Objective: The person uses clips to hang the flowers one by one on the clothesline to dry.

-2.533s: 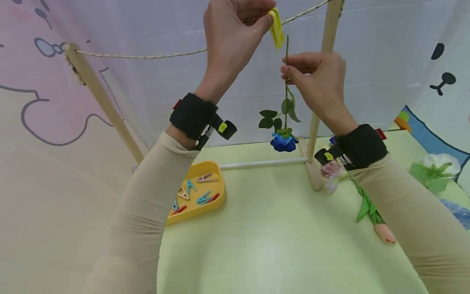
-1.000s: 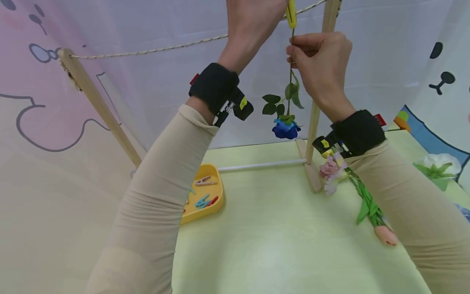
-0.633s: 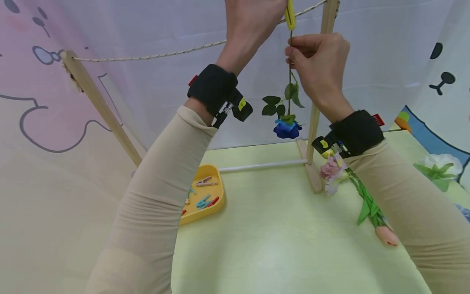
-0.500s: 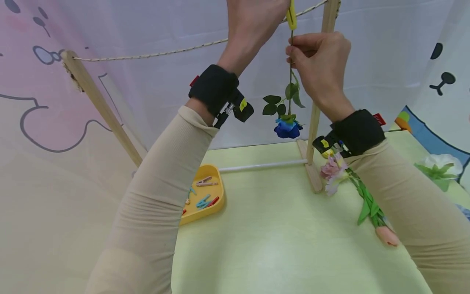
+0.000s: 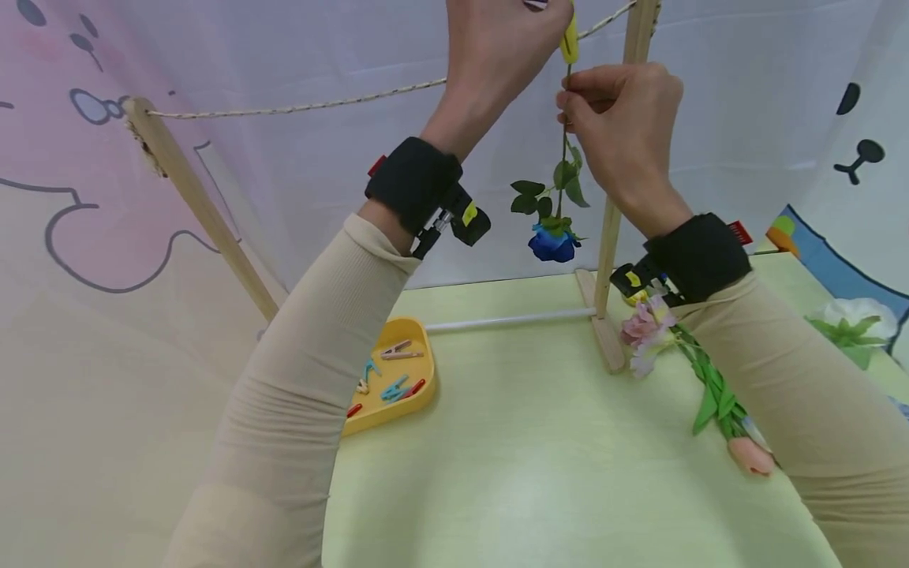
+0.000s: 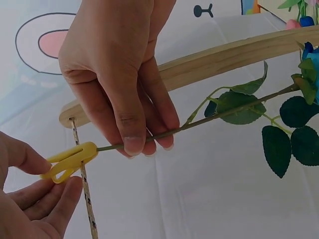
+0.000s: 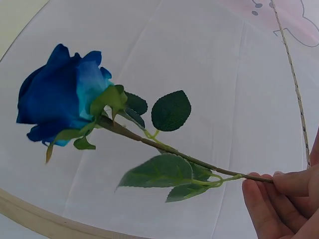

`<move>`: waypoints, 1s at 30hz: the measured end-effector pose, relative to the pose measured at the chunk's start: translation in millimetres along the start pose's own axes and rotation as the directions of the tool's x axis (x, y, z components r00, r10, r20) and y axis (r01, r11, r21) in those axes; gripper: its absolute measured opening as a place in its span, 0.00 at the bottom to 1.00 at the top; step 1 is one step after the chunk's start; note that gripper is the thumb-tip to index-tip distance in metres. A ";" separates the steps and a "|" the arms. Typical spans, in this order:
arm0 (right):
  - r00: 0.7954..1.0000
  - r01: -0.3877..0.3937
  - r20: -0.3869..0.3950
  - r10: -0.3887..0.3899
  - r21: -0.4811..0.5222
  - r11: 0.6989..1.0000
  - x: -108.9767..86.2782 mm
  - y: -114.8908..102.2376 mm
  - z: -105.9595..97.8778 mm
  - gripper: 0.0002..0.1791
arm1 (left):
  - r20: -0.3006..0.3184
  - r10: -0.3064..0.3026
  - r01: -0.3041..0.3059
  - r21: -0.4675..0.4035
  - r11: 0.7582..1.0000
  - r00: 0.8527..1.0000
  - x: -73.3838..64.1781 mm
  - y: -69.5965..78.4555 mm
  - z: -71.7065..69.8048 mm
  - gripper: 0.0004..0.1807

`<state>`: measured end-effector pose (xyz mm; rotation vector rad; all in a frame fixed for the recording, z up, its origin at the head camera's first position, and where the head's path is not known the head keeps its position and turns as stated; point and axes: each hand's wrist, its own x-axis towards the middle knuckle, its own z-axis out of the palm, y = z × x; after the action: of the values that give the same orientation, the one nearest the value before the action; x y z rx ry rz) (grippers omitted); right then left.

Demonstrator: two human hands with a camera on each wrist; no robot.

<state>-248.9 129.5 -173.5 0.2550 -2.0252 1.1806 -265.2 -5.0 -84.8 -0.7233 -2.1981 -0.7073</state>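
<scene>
My left hand (image 5: 500, 59) is up at the rope (image 5: 305, 107), thumb and fingers on either side of the handle end of a yellow clothespin (image 6: 75, 158). The clothespin sits across the rope, and the tip of a flower stem goes into its nose in the left wrist view. Just below, my right hand (image 5: 625, 130) pinches the stem of an artificial blue rose (image 7: 62, 97) between thumb and fingers. The rose (image 5: 554, 243) hangs head down, its green leaves (image 5: 533, 197) spread above the bloom. In the head view, the clothespin's upper part is cut off by the frame edge.
A wooden post (image 5: 609, 237) stands right behind the right hand; another post (image 5: 202, 209) holds the rope's left end. A yellow tray (image 5: 426, 394) with several clothespins is partly behind the left forearm. Artificial flowers, including a pink one (image 5: 646, 327) and a peach tulip (image 5: 751, 456), lie at right.
Since the oldest frame, both hands have risen, the left also going right, and the clothespin has come onto the stem's tip. Lately the left hand has shifted slightly, with a gap now showing between its fingers.
</scene>
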 end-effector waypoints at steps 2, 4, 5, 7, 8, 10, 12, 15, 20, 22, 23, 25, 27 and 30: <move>1.000 0.016 -0.004 -0.016 -0.017 1.000 -0.2 0.6 -0.7 0.15 | 0.009 -0.009 0.010 -0.010 1.000 1.000 -0.5 1.3 0.2 0.20; 1.000 0.025 -0.002 -0.025 -0.032 0.999 -0.3 1.0 -1.4 0.15 | 0.017 -0.033 0.034 -0.047 0.998 0.999 -2.4 2.4 0.5 0.22; 1.000 0.024 0.001 -0.024 -0.043 0.999 -0.5 1.1 -1.8 0.16 | 0.023 -0.048 0.050 -0.076 0.996 0.999 -4.2 2.7 0.8 0.23; 1.000 0.031 0.007 -0.031 -0.067 0.997 -1.8 1.2 -3.6 0.16 | 0.027 -0.071 0.074 -0.128 0.989 0.997 -9.3 2.2 1.2 0.26; 0.999 0.036 0.008 -0.035 -0.083 0.996 -2.7 1.1 -4.9 0.16 | 0.023 -0.073 0.076 -0.144 0.987 0.997 -12.1 1.3 1.1 0.26; 0.998 0.057 0.006 -0.057 -0.121 0.991 -4.8 0.6 -8.5 0.16 | 0.013 -0.072 0.073 -0.139 0.988 0.997 -17.7 -0.9 0.8 0.27; 0.996 0.088 0.006 -0.088 -0.160 0.983 -7.8 -0.5 -12.8 0.17 | -0.008 -0.047 0.047 -0.092 0.995 0.999 -23.0 -4.5 -0.5 0.28; 0.990 0.139 0.014 -0.139 -0.189 0.972 -11.1 -2.9 -17.8 0.18 | -0.042 0.003 -0.004 -0.020 1.000 0.999 -29.0 -10.4 -3.4 0.25; 0.988 0.156 0.029 -0.153 -0.188 0.970 -15.5 -5.0 -24.3 0.18 | -0.100 0.013 -0.020 -0.060 0.998 0.995 -41.7 -17.5 -8.3 0.21; 0.988 0.152 0.033 -0.148 -0.184 0.971 -18.3 -3.8 -28.2 0.18 | -0.125 0.029 -0.040 -0.088 0.995 0.992 -50.1 -20.6 -11.0 0.20; 0.988 0.157 0.036 -0.153 -0.187 0.970 -20.0 -2.7 -30.4 0.18 | -0.139 0.040 -0.054 -0.098 0.994 0.990 -55.5 -22.4 -12.3 0.20; 0.985 0.171 0.043 -0.166 -0.186 0.968 -24.0 0.3 -35.2 0.18 | -0.172 0.094 -0.115 -0.115 0.987 0.981 -67.6 -28.3 -16.2 0.19; 0.983 0.184 0.055 -0.177 -0.187 0.965 -29.0 4.3 -40.6 0.17 | -0.211 0.143 -0.174 -0.140 0.975 0.967 -81.6 -34.6 -19.8 0.17; 0.976 0.215 0.070 -0.205 -0.196 0.957 -36.7 12.4 -49.3 0.16 | -0.282 0.218 -0.266 -0.146 0.953 0.935 -104.2 -45.3 -24.1 0.14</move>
<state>-204.7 169.1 -193.5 0.3903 -2.0850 0.8375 -222.8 -81.8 -160.9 -0.9200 -1.7819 -0.8316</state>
